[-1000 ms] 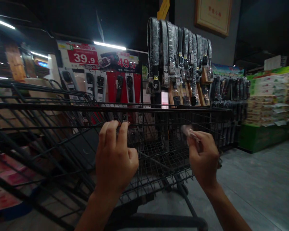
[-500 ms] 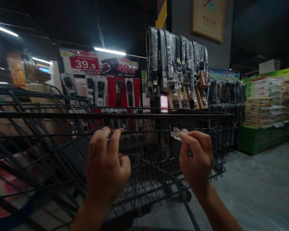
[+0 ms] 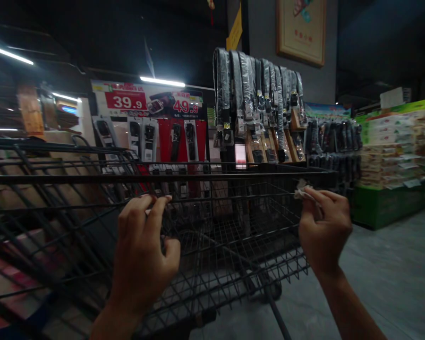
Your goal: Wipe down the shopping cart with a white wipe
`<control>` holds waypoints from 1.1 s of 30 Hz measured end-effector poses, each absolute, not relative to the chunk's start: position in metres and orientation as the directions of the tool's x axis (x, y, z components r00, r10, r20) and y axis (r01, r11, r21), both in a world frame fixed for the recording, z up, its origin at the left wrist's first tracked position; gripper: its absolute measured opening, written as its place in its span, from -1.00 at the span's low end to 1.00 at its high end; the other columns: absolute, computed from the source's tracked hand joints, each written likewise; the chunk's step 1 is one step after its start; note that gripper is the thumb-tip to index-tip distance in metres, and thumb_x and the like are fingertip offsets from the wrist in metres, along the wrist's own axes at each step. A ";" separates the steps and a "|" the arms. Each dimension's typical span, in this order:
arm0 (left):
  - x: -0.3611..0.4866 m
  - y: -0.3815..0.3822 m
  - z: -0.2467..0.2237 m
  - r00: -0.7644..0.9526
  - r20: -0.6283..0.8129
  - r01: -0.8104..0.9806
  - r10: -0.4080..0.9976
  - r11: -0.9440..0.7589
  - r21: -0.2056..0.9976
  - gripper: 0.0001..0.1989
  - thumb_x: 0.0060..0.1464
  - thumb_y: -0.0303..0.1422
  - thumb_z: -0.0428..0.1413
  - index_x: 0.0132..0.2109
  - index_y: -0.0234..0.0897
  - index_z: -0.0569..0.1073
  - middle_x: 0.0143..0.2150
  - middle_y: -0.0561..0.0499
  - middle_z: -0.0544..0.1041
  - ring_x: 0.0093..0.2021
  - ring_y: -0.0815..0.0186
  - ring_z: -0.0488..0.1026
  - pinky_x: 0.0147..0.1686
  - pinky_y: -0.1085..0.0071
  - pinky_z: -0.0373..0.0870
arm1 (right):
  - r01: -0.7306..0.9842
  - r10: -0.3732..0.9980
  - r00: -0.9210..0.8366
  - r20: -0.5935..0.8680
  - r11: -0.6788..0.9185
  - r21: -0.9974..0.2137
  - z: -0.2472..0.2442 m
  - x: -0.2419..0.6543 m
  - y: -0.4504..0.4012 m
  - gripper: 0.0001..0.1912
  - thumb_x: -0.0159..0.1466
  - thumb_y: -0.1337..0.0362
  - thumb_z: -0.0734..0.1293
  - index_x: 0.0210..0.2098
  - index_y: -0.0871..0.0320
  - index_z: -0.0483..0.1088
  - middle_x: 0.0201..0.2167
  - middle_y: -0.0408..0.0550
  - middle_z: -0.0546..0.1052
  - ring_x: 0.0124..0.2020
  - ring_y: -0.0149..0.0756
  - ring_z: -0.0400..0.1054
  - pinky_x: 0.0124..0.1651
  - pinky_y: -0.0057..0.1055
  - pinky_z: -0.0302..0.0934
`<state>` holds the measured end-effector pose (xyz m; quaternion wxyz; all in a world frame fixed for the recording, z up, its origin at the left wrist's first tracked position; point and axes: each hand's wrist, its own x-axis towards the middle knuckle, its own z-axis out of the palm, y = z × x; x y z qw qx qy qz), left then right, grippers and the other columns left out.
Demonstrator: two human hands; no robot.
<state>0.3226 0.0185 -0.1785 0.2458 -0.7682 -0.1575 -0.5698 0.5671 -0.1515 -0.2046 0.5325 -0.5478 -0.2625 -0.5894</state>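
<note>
My left hand is in front of the side of a black wire shopping cart. Its fingers are bent forward and spread, with the thumb apart from them. A small pale patch shows between those fingers; I cannot make out what it is. Farther right, my right hand pinches a crumpled whitish scrap between thumb and fingertips, close to the cart's right end. It looks thin, like tissue or plastic film. The part of the scrap inside the fingers is hidden.
Behind the cart, belts in plastic hang on a rack. Boxed belts stand beside price signs. Stacked packages sit on a green stand to the right. Grey floor spreads below, near the cart's wheel.
My right hand has moved right with the whitish scrap, which looks more bunched. My left hand has shifted slightly left and down. The hands are farther apart, and the view has tilted up slightly.
</note>
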 end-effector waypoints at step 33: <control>0.293 0.032 -0.165 0.351 0.936 0.435 -0.036 -0.879 -0.197 -0.58 0.00 -0.51 -0.09 0.05 -0.24 0.27 -0.10 -0.09 0.24 0.01 0.08 0.23 0.02 0.04 0.24 | 0.938 -0.262 0.149 0.953 -0.269 -0.221 -0.211 0.544 -0.140 -0.85 0.22 0.42 0.28 -0.22 0.20 0.43 -0.27 0.02 0.35 -0.21 -0.22 0.29 -0.22 -0.24 0.29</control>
